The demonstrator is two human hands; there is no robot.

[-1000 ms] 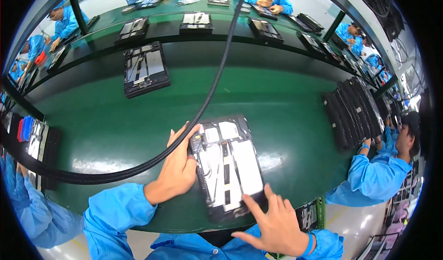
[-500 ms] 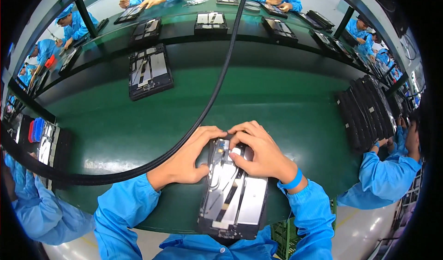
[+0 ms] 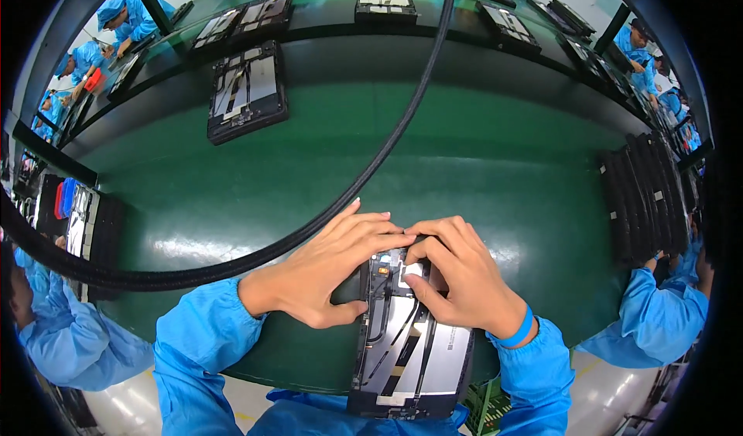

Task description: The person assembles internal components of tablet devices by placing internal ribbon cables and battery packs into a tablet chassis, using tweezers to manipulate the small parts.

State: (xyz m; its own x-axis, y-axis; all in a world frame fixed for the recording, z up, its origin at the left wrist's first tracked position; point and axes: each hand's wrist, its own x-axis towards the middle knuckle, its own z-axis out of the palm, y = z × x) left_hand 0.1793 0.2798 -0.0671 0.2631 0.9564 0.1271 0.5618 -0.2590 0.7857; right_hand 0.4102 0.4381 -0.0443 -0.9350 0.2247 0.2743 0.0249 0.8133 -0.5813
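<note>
An opened tablet (image 3: 450, 351), with silver battery panels and dark ribbon cables showing, lies at the near edge of the green table. My left hand (image 3: 313, 277) is open. Its fingers stretch to the tablet's far edge, and its thumb touches the left side. Over the far right part of the tablet, my right hand (image 3: 468, 281) has its fingers curled. Thumb and index finger close in at a small white part near the top. Whatever they pinch is too small to make out. A blue band (image 3: 518, 329) circles my right wrist.
A thick black cable (image 3: 348, 196) arcs across the view above the table. Another opened tablet (image 3: 248, 92) lies at the far left. Dark tablets (image 3: 646, 200) are stacked at right, beside a co-worker's sleeve (image 3: 654, 312). A raised shelf behind holds several more opened tablets.
The view has shifted, so the tablet appears lower and further right. My left fingers have straightened out along the far edge. My right hand stays at the tablet's top right.
</note>
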